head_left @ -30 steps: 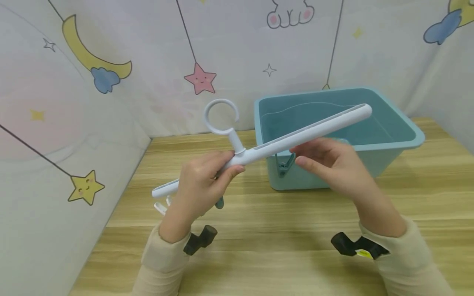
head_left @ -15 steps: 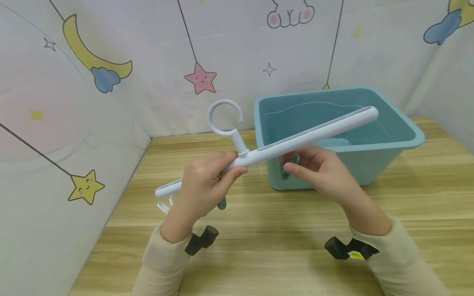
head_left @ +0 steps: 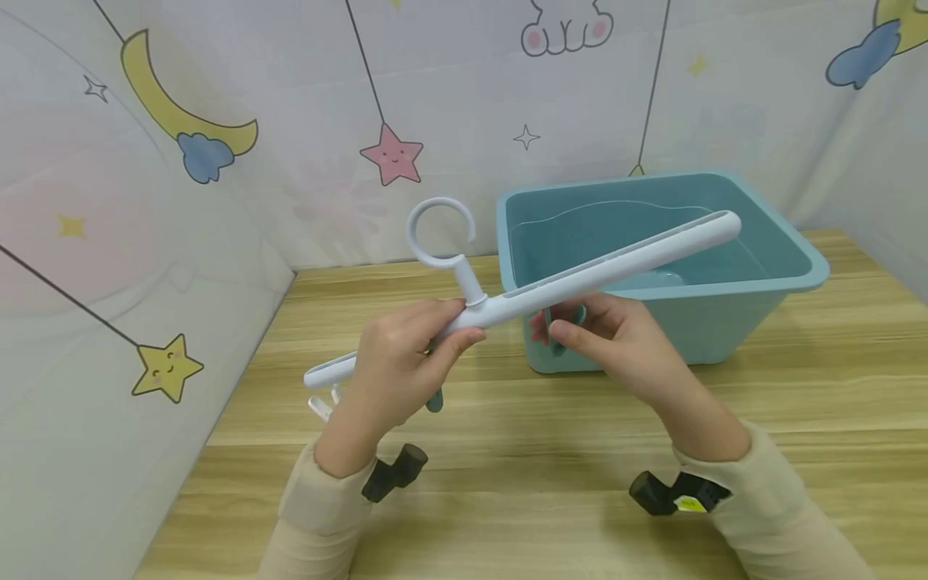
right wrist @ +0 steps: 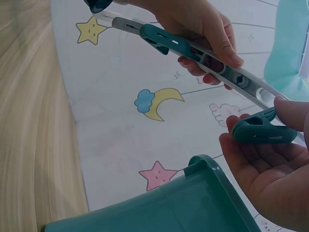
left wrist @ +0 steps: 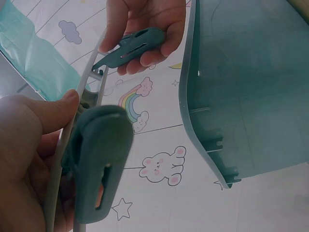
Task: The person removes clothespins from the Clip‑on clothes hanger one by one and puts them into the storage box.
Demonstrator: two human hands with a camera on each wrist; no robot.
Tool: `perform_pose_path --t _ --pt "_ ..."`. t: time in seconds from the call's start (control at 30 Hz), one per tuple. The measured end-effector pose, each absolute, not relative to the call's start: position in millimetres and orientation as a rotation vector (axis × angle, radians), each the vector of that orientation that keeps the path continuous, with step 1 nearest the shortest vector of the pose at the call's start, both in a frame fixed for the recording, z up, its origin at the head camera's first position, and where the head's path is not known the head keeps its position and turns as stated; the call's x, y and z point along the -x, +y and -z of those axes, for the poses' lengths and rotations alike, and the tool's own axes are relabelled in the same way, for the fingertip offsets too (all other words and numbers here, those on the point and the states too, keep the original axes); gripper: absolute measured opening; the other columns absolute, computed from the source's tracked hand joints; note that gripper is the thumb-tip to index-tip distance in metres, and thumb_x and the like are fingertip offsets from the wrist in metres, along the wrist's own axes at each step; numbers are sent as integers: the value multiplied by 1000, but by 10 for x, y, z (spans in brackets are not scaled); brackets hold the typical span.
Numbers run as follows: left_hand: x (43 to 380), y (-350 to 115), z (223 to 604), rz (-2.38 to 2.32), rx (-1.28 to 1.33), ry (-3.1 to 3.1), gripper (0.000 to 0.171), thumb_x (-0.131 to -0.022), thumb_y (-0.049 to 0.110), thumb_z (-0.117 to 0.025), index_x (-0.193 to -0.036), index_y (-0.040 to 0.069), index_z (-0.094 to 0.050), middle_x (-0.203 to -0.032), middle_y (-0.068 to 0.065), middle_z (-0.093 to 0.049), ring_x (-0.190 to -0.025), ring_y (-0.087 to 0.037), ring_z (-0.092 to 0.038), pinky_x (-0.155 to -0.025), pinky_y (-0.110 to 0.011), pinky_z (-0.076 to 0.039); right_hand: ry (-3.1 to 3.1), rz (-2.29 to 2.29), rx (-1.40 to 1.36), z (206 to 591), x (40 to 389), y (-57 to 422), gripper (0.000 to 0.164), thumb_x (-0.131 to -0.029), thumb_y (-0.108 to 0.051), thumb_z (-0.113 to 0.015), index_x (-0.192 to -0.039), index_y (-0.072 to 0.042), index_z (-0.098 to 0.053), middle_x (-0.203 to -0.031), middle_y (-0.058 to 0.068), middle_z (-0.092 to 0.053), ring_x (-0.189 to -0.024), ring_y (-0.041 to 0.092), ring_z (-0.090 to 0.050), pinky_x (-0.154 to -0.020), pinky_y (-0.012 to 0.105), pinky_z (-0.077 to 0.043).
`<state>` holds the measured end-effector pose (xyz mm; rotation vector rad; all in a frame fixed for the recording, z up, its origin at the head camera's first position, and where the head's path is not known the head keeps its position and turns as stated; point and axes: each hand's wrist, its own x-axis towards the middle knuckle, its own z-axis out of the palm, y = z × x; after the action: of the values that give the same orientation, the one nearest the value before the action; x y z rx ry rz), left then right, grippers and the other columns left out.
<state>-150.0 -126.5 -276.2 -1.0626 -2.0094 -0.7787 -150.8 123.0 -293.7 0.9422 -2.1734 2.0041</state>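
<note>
My left hand (head_left: 399, 350) grips a white clip hanger (head_left: 609, 264) near the base of its round hook (head_left: 413, 234). The bar is tilted, with its right end higher. Under the right half of the bar, my right hand (head_left: 623, 334) holds a green clip (right wrist: 263, 129) between thumb and fingers. This clip still joins the bar in the left wrist view. Another green clip (left wrist: 104, 159) hangs beside my left hand, partly hidden by it in the head view. Small white prongs (head_left: 319, 408) show below the bar's left end.
A blue-green plastic bin (head_left: 667, 322) stands on the wood-grain table (head_left: 522, 467) behind the right hand, its opening upward. A white cloth backdrop with cartoon stars and moons (head_left: 464, 105) closes off the back and left side.
My right hand has moved left and slightly down, and its fingers have come round the green clip. The hanger has shifted slightly right in my left hand's grip.
</note>
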Motion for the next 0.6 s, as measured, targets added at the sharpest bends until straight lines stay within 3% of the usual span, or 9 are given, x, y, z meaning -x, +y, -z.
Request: perform_pose_path --t 0.6 --pt "1479 -1255 2764 783 1044 -2039 47 -96 40 -55 -96 -4 -71 -77 -8 -70 -62 -13 -59 -50 -22 -46 -2069 -2107 -1027 2983 1517 1200 2 -95 -3 -58 -96 -2 -60 -91 4 -66 -81 18 -65 -77 31 -55"
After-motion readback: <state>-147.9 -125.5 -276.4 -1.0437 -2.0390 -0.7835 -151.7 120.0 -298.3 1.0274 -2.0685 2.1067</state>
